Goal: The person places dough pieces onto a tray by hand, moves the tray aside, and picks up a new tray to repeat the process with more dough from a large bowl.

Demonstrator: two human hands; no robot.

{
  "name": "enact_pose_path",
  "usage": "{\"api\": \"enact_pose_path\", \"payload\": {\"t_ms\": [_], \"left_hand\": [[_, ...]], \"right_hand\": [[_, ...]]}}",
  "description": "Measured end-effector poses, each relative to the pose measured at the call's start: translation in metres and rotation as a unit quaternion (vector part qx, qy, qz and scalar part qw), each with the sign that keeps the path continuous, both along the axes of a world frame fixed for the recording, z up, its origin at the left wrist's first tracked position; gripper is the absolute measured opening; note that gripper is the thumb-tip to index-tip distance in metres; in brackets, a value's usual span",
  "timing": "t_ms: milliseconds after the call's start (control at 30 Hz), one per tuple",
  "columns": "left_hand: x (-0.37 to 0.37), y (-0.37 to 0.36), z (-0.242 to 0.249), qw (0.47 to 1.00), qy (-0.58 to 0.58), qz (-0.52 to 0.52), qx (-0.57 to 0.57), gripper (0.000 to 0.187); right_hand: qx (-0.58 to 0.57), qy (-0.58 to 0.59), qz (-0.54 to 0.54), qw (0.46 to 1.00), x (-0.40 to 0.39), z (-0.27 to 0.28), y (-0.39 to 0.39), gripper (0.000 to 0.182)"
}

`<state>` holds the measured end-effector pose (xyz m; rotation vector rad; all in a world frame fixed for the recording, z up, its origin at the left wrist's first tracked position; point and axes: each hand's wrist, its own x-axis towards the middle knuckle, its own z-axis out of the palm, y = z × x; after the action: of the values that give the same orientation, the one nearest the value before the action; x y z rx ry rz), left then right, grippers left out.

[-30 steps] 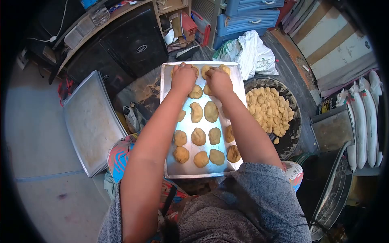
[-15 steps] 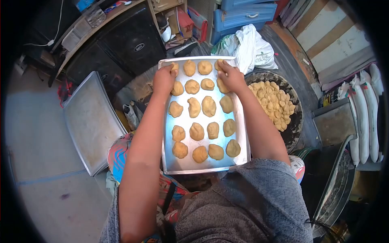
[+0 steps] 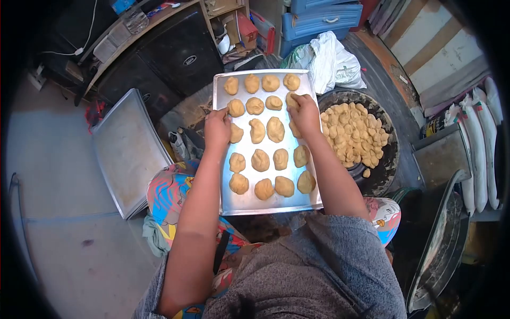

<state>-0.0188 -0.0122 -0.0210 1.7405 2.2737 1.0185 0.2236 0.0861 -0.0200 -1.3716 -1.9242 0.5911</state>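
Observation:
A rectangular metal baking tray (image 3: 270, 207) is in front of me, set with several rows of round dough balls (image 3: 275, 129). My left hand (image 3: 218, 127) lies over the tray's left rim, fingers closed at the side of a dough ball in the second row from the far end. Across from it, my right hand (image 3: 306, 114) comes over the right rim and its closed fingers cover part of the rightmost dough ball (image 3: 291, 99) in that row. Each hand also partly hides the dough ball just below it. What the tray rests on is hidden.
To the right a round dark basin (image 3: 392, 154) holds many dough pieces. Stacked trays (image 3: 125, 154) lean at my left. Beyond are a white sack (image 3: 332, 64), blue drawers (image 3: 324, 24) and a black cabinet (image 3: 159, 69). More metal trays (image 3: 438, 239) stand at the lower right.
Both hands have come nearer to me along the tray's sides, from the far-row corner dough balls to the second row. The tray appears slightly farther from my body.

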Motion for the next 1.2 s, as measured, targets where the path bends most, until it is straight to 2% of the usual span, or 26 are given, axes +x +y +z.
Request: {"api": "enact_pose_path", "payload": {"t_ms": [33,100,167,233,267,333,467,533,567,667,733,800,867,933,967,1000,1033,1067,1133,1200], "left_hand": [[-0.002,0.001,0.0,1.0,0.004,-0.009,0.02,0.029],[0.0,0.002,0.002,1.0,-0.012,0.0,0.025,0.028],[0.008,-0.002,0.012,0.999,-0.035,0.009,0.023,0.026],[0.02,-0.013,0.036,0.999,0.012,0.029,-0.029,0.022],[0.024,-0.017,0.044,0.999,0.011,0.028,-0.031,0.022],[0.029,-0.024,0.055,0.991,0.01,0.015,-0.135,0.021],[0.024,-0.032,0.029,0.991,-0.007,-0.032,-0.132,0.018],[0.023,-0.03,0.019,0.994,-0.017,-0.069,-0.085,0.017],[0.023,-0.03,0.014,0.994,-0.018,-0.069,-0.085,0.017],[0.023,-0.03,0.009,0.993,0.038,-0.09,-0.062,0.018],[0.028,-0.031,0.016,0.994,0.005,-0.073,-0.077,0.019],[0.036,-0.034,0.027,0.997,0.033,-0.053,-0.052,0.019],[0.043,-0.033,0.039,0.997,0.058,-0.027,-0.032,0.02],[0.05,-0.031,0.044,0.994,0.08,-0.066,0.016,0.021],[0.054,-0.031,0.039,0.995,0.076,-0.065,0.013,0.021],[0.058,-0.029,0.035,0.991,0.068,-0.119,0.012,0.021],[0.062,-0.027,0.031,0.983,0.059,-0.173,0.011,0.021],[0.066,-0.025,0.028,0.983,0.057,-0.175,0.01,0.021],[0.074,-0.025,0.022,0.978,0.063,-0.194,-0.035,0.019],[0.077,-0.025,0.02,0.98,0.06,-0.186,-0.047,0.019]], "right_hand": [[0.002,0.002,-0.001,1.0,0.0,0.002,-0.002,0.037],[0.121,-0.037,-0.009,0.992,0.001,0.008,-0.008,0.034],[0.087,-0.06,0.02,0.994,0.003,0.025,-0.024,0.032],[0.057,-0.09,0.098,0.989,0.007,0.039,-0.043,0.028],[0.044,-0.126,0.12,0.984,0.004,0.038,-0.051,0.032],[0.149,-0.167,0.13,0.966,-0.007,0.026,-0.063,0.038],[0.142,-0.159,0.195,0.957,-0.031,0.011,-0.073,0.044],[0.13,-0.227,0.236,0.936,-0.046,0.002,-0.077,0.05],[0.081,-0.274,0.241,0.927,-0.05,-0.003,-0.083,0.055],[0.059,-0.33,0.224,0.915,-0.054,0.018,-0.09,0.061],[0.052,-0.32,0.219,0.92,-0.054,0.022,-0.092,0.059],[0.043,-0.309,0.213,0.926,-0.05,0.025,-0.087,0.057],[0.092,-0.233,0.107,0.962,-0.031,0.024,-0.075,0.047],[0.026,-0.126,0.008,0.992,-0.004,0.043,-0.072,0.027],[0.041,-0.109,0.004,0.993,0.009,0.036,-0.07,0.022],[0.057,-0.091,-0.002,0.994,0.02,0.028,-0.067,0.017],[0.056,-0.12,-0.003,0.991,0.025,0.021,-0.064,0.016],[0.055,-0.122,-0.005,0.991,0.026,0.012,-0.065,0.016],[-0.018,-0.05,-0.029,0.998,0.024,0.005,-0.071,0.017],[-0.032,-0.062,-0.011,0.998,0.026,0.002,-0.068,0.017]]}}
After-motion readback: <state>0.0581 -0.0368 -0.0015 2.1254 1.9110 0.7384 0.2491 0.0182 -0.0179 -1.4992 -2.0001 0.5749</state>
